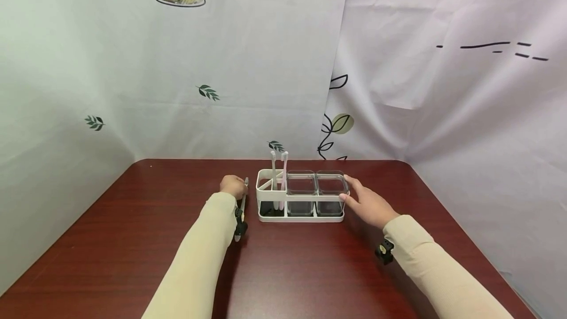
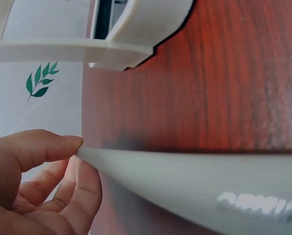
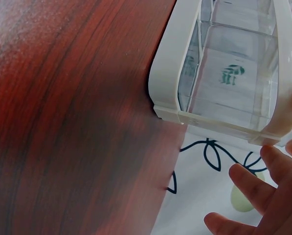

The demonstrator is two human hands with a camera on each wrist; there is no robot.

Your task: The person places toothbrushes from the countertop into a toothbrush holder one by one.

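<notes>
In the head view, my left hand (image 1: pixel 233 186) is just left of a white rack (image 1: pixel 274 194). Thumb and fingers pinch the narrow end of a white toothbrush (image 2: pixel 185 178), whose handle extends back toward the wrist. Two more toothbrushes, one whitish (image 1: pixel 274 171) and one pink (image 1: pixel 284 174), stand upright in the rack's left compartment. Its other two compartments hold clear cups (image 1: pixel 302 208). At the rack's right end is my right hand (image 1: pixel 369 206), fingers spread and fairly straight. In the right wrist view its fingertips (image 3: pixel 267 151) are right at the rack's corner.
Everything stands on a dark red wooden table (image 1: pixel 292 265). White cloth (image 1: pixel 266 53) printed with leaves hangs behind the table and along both sides. Each wrist wears a small black camera.
</notes>
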